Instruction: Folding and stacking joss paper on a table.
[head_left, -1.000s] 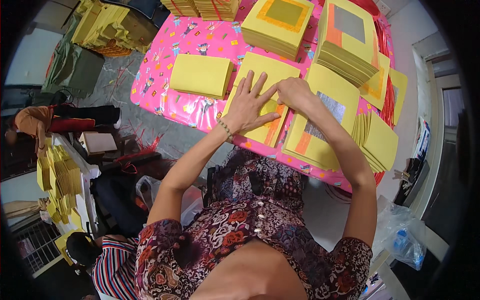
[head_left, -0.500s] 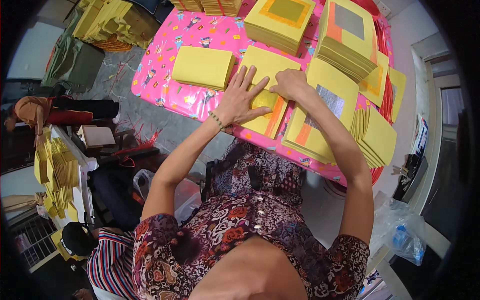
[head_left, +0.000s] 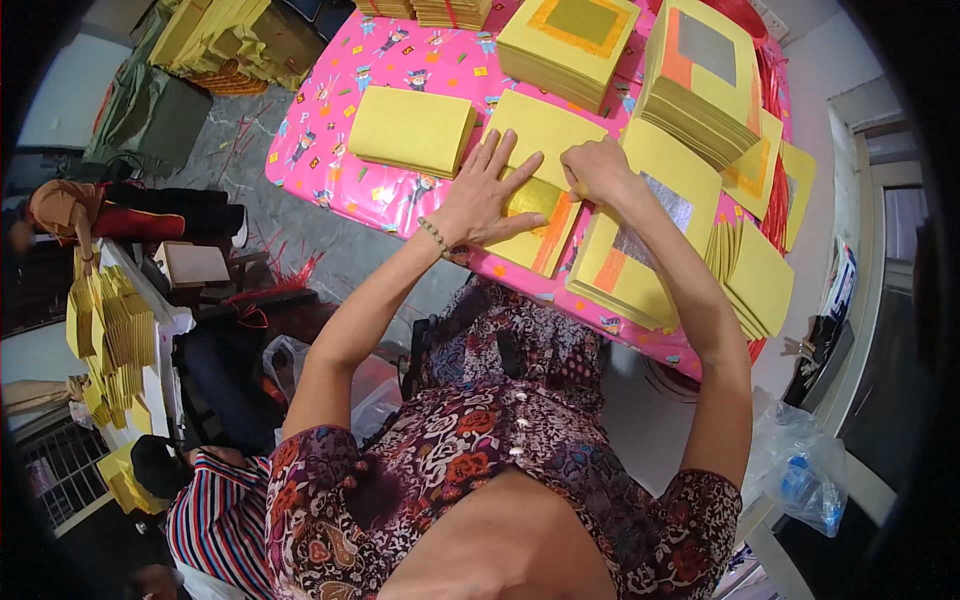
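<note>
A sheet of yellow joss paper with a gold foil patch and an orange strip lies at the near edge of the table. My left hand is spread flat on it, a beaded bracelet at the wrist. My right hand is closed, its curled fingers at the sheet's right edge; the fingertips are partly hidden. Left of the sheet rests a folded yellow paper bundle. Under my right forearm is a stack of silver-foiled joss paper.
Taller stacks of gold-foiled paper and silver-foiled paper stand farther back on the pink-covered table. Red ties hang at right, near fanned yellow sheets. A person in stripes is at lower left; another stands beyond.
My right hand has shifted slightly right, from on top of the sheet to its right edge. The left hand stays spread in place.
</note>
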